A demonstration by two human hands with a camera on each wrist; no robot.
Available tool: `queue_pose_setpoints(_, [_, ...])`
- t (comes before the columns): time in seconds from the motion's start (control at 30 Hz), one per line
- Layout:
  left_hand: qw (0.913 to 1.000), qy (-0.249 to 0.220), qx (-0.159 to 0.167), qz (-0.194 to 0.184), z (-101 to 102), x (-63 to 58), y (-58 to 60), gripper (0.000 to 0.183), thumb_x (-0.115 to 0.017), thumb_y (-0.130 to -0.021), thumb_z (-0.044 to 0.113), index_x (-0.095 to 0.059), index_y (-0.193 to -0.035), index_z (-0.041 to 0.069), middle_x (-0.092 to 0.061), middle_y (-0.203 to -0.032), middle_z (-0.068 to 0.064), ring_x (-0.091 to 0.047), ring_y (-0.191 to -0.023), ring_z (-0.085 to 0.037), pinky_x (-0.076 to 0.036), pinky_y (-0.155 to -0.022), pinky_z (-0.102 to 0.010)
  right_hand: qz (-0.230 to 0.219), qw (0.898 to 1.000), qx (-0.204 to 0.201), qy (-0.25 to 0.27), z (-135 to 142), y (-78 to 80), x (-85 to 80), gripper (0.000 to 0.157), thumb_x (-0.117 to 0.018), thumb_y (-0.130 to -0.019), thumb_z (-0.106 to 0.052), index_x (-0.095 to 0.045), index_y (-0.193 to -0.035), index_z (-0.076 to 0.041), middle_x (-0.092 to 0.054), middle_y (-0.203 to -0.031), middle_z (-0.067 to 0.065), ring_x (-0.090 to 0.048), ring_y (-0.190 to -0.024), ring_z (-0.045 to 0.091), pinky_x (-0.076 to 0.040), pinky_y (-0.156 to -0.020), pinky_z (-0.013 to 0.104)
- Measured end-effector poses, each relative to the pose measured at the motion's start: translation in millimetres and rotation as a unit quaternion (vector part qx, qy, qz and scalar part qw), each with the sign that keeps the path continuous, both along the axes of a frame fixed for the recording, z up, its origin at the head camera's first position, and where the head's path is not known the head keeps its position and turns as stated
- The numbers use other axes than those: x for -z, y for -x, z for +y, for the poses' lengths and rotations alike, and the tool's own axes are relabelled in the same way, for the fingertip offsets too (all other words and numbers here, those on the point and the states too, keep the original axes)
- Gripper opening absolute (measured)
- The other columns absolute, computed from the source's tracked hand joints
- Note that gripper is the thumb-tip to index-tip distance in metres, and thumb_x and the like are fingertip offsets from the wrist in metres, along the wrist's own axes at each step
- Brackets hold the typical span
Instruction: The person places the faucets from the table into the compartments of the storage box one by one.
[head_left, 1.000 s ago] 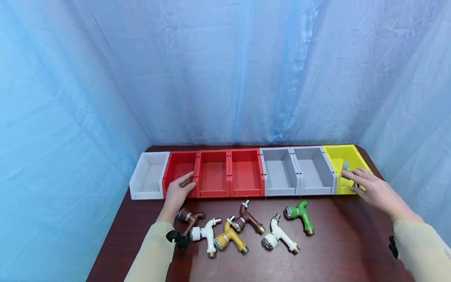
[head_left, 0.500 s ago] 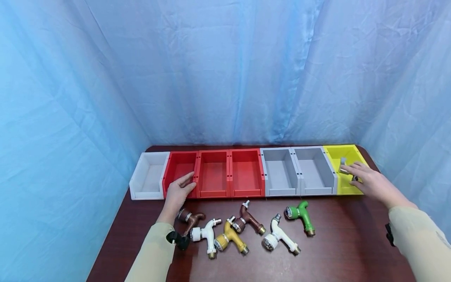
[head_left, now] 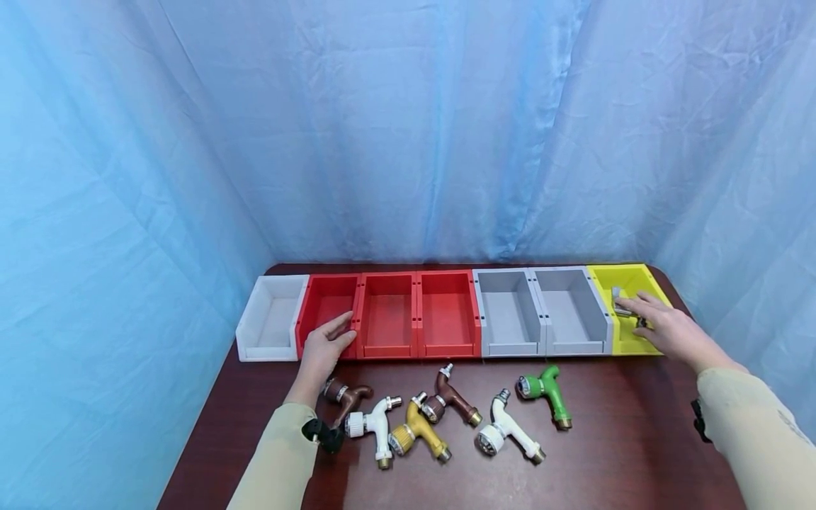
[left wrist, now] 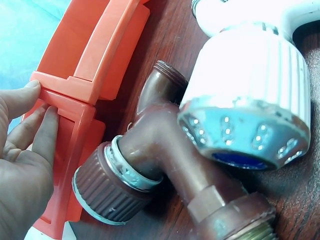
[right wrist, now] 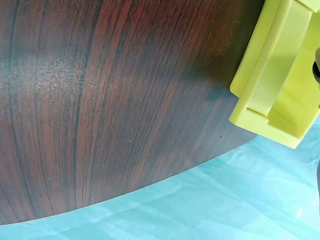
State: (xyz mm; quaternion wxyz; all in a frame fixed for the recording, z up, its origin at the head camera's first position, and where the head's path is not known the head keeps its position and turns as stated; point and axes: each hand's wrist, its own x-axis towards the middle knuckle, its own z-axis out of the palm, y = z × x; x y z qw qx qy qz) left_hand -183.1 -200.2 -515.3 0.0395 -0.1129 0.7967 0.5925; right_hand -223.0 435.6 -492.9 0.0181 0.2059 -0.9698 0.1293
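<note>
My left hand [head_left: 324,348], fingers slightly apart, touches the leftmost red plastic bin [head_left: 325,292], just beside the translucent white plastic bin [head_left: 268,353]. Across the dark reddish wooden table [head_left: 612,446] lie a brown tap [head_left: 348,400], a white ribbed-knob tap [head_left: 378,423], a mustard-yellow tap [head_left: 417,423], a second brown tap [head_left: 450,395], a second white tap [head_left: 506,423] and a bright green tap [head_left: 552,393]. Farthest right, my right hand [head_left: 672,331] pinches a silver metal fitting [head_left: 617,303], partly hidden by my fingers, within the yellow plastic bin [head_left: 620,275]; whether it touches the bottom, I cannot tell.
</note>
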Motion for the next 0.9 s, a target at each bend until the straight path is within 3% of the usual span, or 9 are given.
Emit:
queue_pose_setpoints(0.33, [1.0000,-0.007,-0.002,0.005,1.9,-2.6,0.7,0.045,-0.064,-0.088,0.026,-0.054,-0.132,0.027,-0.053,-0.131,0.003,-0.043,-0.124,-0.017,-0.045,-0.094,-0.039,-0.037,0.999,0.018,-0.004,0.9,4.9,1.0,0.074,-0.071,-0.079,-0.004,-0.036,-0.144,-0.018,-0.032,-0.138,0.032,-0.037,-0.117,0.053,-0.040,-0.081,0.065])
queue_pose_setpoints(0.57, [0.9999,-0.015,0.006,0.006,1.5,-2.4,1.1,0.046,-0.064,-0.088,0.025,-0.053,-0.133,0.028,-0.052,-0.132,0.001,-0.042,-0.125,-0.019,-0.045,-0.093,-0.040,-0.072,0.996,0.043,0.005,4.7,5.8,2.6,0.078,-0.072,-0.079,-0.008,-0.032,-0.145,-0.015,-0.028,-0.143,0.028,-0.026,-0.128,0.049,-0.034,-0.087,0.066])
queue_pose_setpoints(0.73, [0.9999,-0.014,0.002,0.006,1.2,-1.1,1.1,0.045,-0.065,-0.088,0.025,-0.054,-0.132,0.029,-0.053,-0.131,0.003,-0.043,-0.124,-0.018,-0.045,-0.094,-0.040,-0.069,0.996,0.043,0.021,9.8,3.8,6.2,0.081,-0.073,-0.079,-0.015,-0.029,-0.147,-0.018,-0.028,-0.146,0.021,-0.017,-0.135,0.040,-0.032,-0.088,0.066])
queue_pose_setpoints(0.9, [0.9999,-0.007,0.001,0.008,0.6,-0.7,1.5,0.046,-0.064,-0.089,0.025,-0.053,-0.133,0.027,-0.053,-0.131,0.003,-0.043,-0.125,-0.017,-0.045,-0.094,-0.039,-0.054,0.997,0.040,0.030,9.3,-1.7,7.1,0.076,-0.070,-0.083,-0.026,-0.030,-0.147,-0.019,-0.031,-0.145,0.020,-0.019,-0.135,0.041,-0.030,-0.089,0.066])
